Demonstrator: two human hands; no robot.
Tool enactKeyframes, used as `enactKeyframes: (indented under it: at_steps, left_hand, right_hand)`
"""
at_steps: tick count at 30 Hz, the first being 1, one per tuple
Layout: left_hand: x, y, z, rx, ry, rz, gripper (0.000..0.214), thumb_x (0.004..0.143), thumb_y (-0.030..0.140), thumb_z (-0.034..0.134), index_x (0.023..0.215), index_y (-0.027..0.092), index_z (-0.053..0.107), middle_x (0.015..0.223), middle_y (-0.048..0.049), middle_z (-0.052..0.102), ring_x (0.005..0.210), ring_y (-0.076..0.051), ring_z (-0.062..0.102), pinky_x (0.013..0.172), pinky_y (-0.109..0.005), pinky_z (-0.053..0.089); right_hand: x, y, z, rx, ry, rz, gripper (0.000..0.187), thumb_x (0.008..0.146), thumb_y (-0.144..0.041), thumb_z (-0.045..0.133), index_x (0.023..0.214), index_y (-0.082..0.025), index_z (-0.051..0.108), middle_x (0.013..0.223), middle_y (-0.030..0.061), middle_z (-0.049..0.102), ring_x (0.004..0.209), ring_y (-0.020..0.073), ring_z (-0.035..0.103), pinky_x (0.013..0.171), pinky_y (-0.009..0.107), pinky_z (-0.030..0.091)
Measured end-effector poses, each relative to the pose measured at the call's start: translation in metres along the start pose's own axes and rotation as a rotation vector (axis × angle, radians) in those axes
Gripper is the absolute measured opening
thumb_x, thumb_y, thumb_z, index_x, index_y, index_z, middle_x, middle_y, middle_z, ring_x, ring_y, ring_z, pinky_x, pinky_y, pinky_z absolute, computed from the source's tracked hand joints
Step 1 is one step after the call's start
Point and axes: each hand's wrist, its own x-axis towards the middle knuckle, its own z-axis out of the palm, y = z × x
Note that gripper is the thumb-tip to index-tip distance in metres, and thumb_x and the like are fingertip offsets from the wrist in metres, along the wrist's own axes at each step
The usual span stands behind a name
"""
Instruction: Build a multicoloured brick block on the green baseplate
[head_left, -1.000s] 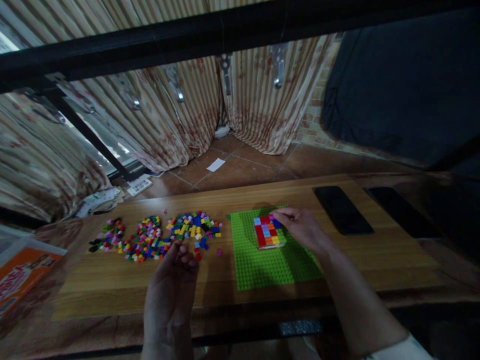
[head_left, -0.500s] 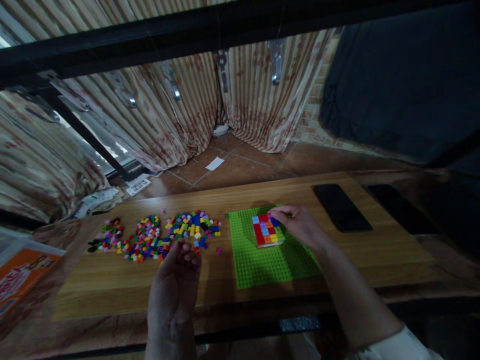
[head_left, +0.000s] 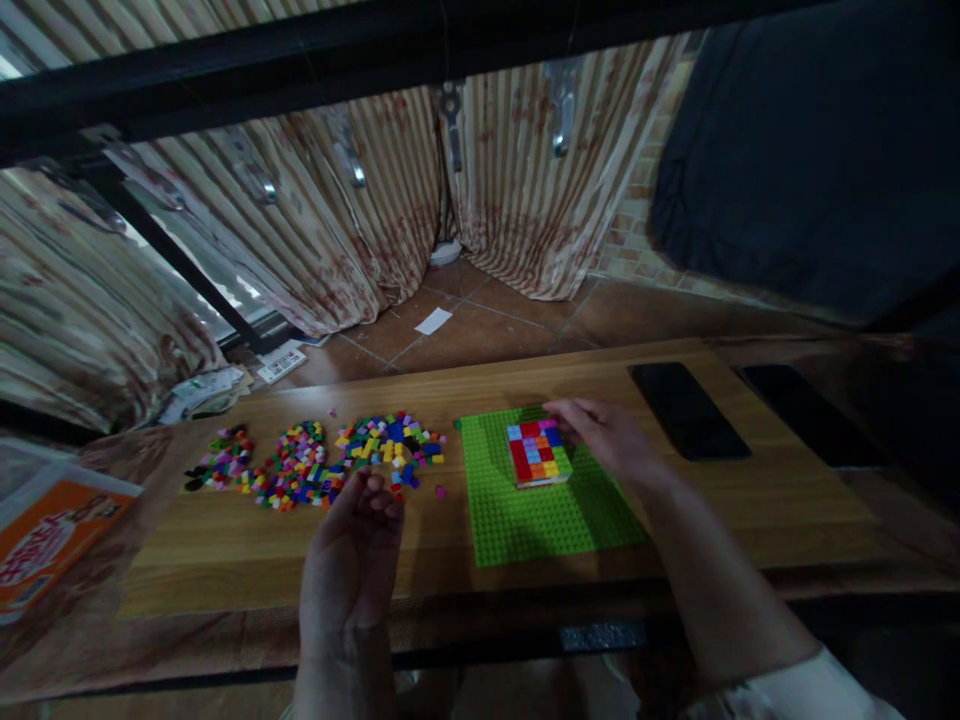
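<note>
A multicoloured brick block (head_left: 537, 458) stands on a green baseplate (head_left: 517, 530), its top covered with red, blue, orange, yellow and green bricks. A pink brick (head_left: 548, 425) sits at its far right corner. My right hand (head_left: 607, 438) hovers at that corner, slightly blurred, fingers stretched out and nothing visible in them. Left of the baseplate, my left hand (head_left: 358, 545) is turned palm up above the table's front part. Its fingers are curled in against the thumb; anything between them is hidden. Just beyond it lie loose small bricks (head_left: 300, 465) in mixed colours.
Two dark phones, one on the wooden board (head_left: 247, 575) (the near phone (head_left: 688, 410)) and a farther phone (head_left: 810, 415), lie at right. A clear box with an orange label (head_left: 56, 545) is at far left. A dark metal bar (head_left: 337, 75) crosses above.
My right fingertips have drawn slightly away from the pink brick, which now shows on the block's corner. My left hand keeps its curled pose. The camera view has shifted a little.
</note>
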Motion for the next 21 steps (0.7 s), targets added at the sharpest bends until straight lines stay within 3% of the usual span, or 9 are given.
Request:
enactKeyframes:
  at_steps: [3,5,8,10,14,19,21]
  left_hand:
    - [0.0,0.002,-0.002,0.003,-0.004,0.008,0.02,0.091,0.01,0.044,0.081,0.011,0.061,0.067,0.0,0.056,0.052,-0.005,0.05,0.048,-0.016,0.047]
    - [0.0,0.002,-0.003,0.003,-0.003,0.012,0.018,0.09,0.01,0.046,0.081,0.011,0.061,0.067,0.0002,0.057,0.052,-0.005,0.05,0.048,-0.015,0.046]
    - [0.0,0.002,-0.004,-0.001,-0.019,0.021,0.016,0.09,0.011,0.048,0.081,0.012,0.061,0.068,0.0003,0.056,0.053,-0.005,0.05,0.049,-0.015,0.046]
    - [-0.001,0.002,-0.005,-0.016,-0.029,0.025,0.014,0.089,0.012,0.049,0.082,0.011,0.062,0.068,0.0005,0.056,0.053,-0.005,0.05,0.05,-0.015,0.046]
    - [-0.002,0.003,-0.005,-0.044,-0.018,0.025,0.012,0.089,0.012,0.052,0.082,0.011,0.062,0.069,0.0003,0.056,0.053,-0.005,0.05,0.049,-0.015,0.045]
    - [-0.003,0.005,-0.006,-0.056,-0.006,0.022,0.012,0.089,0.013,0.052,0.081,0.012,0.062,0.067,0.0006,0.056,0.053,-0.005,0.05,0.049,-0.016,0.045]
    - [-0.004,0.006,-0.006,-0.065,0.001,0.016,0.012,0.089,0.013,0.052,0.082,0.012,0.062,0.068,0.0004,0.057,0.053,-0.006,0.051,0.049,-0.016,0.045]
  right_hand:
    - [0.002,-0.006,-0.003,0.085,0.234,-0.001,0.029,0.082,-0.042,0.059,0.085,-0.018,0.074,0.084,0.0072,0.074,0.074,0.0186,0.068,0.069,0.032,0.054]
    - [0.0,-0.016,-0.003,0.086,0.387,-0.077,0.024,0.082,-0.04,0.061,0.077,-0.02,0.073,0.077,0.0045,0.073,0.065,0.0166,0.065,0.063,0.031,0.053]
    - [-0.012,-0.036,0.003,0.031,0.525,-0.262,0.02,0.084,-0.037,0.061,0.076,-0.022,0.072,0.072,0.0013,0.071,0.06,0.0146,0.062,0.059,0.029,0.052]
    - [-0.024,-0.048,0.013,0.007,0.543,-0.368,0.019,0.085,-0.036,0.06,0.077,-0.023,0.071,0.07,0.0005,0.07,0.061,0.0144,0.062,0.061,0.029,0.052]
    - [-0.047,-0.061,0.041,-0.034,0.414,-0.464,0.015,0.086,-0.034,0.062,0.079,-0.025,0.07,0.075,0.0003,0.07,0.067,0.0156,0.064,0.065,0.029,0.052]
    - [-0.06,-0.057,0.082,-0.228,-0.049,-0.489,0.013,0.089,-0.027,0.057,0.09,-0.025,0.07,0.086,0.0016,0.071,0.078,0.0163,0.066,0.071,0.029,0.05]
    - [-0.061,-0.049,0.097,-0.323,-0.152,-0.441,0.014,0.09,-0.025,0.055,0.094,-0.023,0.069,0.09,0.0031,0.072,0.082,0.017,0.066,0.075,0.029,0.049]
